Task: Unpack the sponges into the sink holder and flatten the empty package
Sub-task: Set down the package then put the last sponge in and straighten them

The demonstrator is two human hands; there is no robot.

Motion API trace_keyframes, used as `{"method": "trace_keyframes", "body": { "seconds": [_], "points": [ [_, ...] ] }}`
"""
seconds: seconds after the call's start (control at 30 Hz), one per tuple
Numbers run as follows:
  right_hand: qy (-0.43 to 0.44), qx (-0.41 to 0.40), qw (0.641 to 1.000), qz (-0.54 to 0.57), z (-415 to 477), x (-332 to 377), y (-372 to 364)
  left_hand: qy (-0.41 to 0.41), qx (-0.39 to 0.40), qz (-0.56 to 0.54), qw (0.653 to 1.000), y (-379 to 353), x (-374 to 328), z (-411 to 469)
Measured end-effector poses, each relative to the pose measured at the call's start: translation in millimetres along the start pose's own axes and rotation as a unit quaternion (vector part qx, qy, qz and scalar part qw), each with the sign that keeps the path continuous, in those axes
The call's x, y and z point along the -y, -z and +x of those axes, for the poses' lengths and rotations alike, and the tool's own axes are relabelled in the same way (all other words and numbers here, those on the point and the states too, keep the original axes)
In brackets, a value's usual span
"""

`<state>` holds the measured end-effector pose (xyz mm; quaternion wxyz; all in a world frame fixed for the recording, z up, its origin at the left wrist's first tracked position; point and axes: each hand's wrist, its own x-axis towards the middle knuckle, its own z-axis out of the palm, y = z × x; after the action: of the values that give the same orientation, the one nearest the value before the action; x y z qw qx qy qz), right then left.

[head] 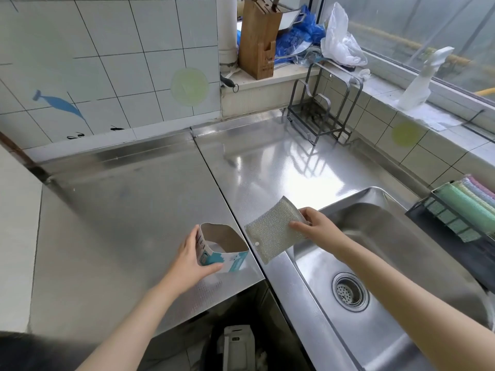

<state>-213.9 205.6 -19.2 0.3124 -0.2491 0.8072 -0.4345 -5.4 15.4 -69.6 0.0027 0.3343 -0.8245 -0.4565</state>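
My left hand grips the cardboard package, a white and teal sleeve standing open on the steel counter, its inside bare brown. My right hand pinches a grey-silver mesh sponge by its right edge, held tilted above the counter's seam at the sink's left rim. A black wire sink holder sits at the right edge of the sink, with several pastel sponges standing side by side in it.
The steel sink with its drain strainer lies below my right arm. A dark metal rack stands at the back of the counter. Behind it the sill holds a knife block, plastic bags and a spray bottle.
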Motion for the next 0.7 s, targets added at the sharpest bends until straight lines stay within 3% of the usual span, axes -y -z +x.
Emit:
{"method": "trace_keyframes", "body": {
  "seconds": [0.37,0.7],
  "points": [
    [0.001,0.007,1.000,-0.012,-2,-1,-3,0.045,0.062,0.053,0.996,-5,5,-4],
    [0.017,-0.001,1.000,0.014,-5,1,10,0.001,0.040,0.112,0.993,10,-30,1]
  ]
}}
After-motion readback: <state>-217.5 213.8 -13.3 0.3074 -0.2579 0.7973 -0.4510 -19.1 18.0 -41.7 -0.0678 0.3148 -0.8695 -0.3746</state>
